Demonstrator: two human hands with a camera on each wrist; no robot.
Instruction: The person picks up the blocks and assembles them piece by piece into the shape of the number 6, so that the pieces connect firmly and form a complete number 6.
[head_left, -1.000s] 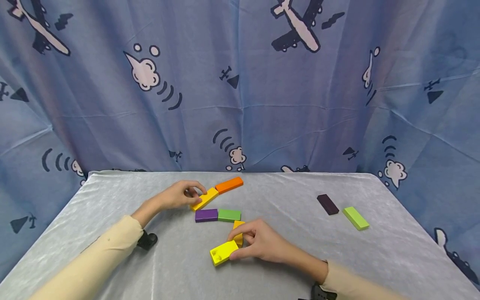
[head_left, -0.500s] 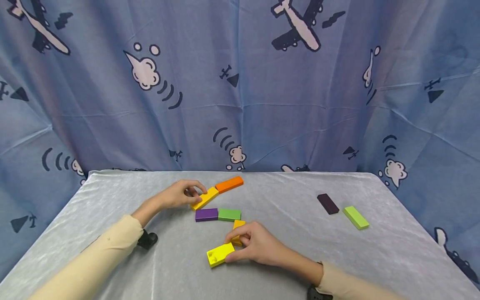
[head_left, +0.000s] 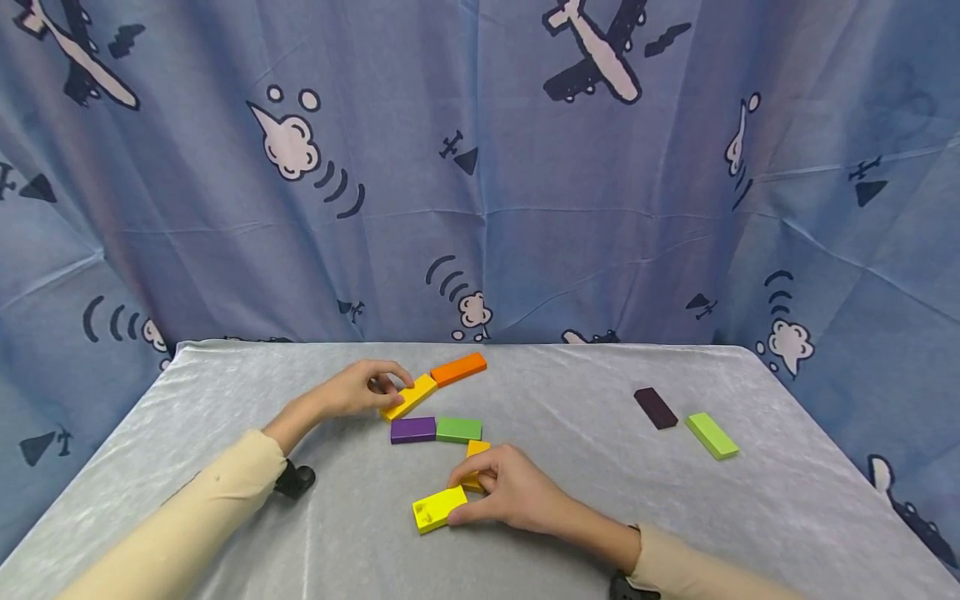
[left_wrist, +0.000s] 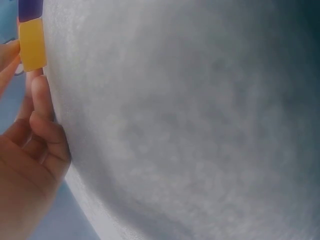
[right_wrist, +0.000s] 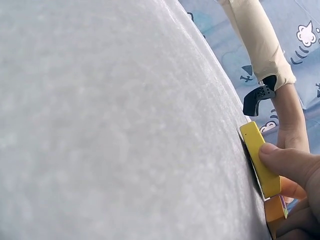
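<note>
My left hand [head_left: 352,389] pinches a golden-yellow block [head_left: 417,393] between thumb and fingers, its far end meeting an orange block [head_left: 459,369]. Just nearer lie a purple block [head_left: 412,430] and a green block [head_left: 459,429], end to end. With thumb and fingertips my right hand [head_left: 517,493] grips a bright yellow block [head_left: 437,508] low over the cloth. Small marks show on that block's top in the head view. Close behind its far end stands another golden-yellow block [head_left: 477,448], partly hidden by the right fingers; the right wrist view shows this orange-toned block [right_wrist: 274,212] too.
On the right side of the table lie a dark brown block [head_left: 656,408] and a lime green block [head_left: 712,436]. A pale grey cloth [head_left: 337,550] covers the table. A blue patterned curtain [head_left: 405,250] hangs behind it.
My right hand has shifted slightly left and toward me with the bright yellow block, most of it in the first half second. The left hand and the other blocks have stayed put.
</note>
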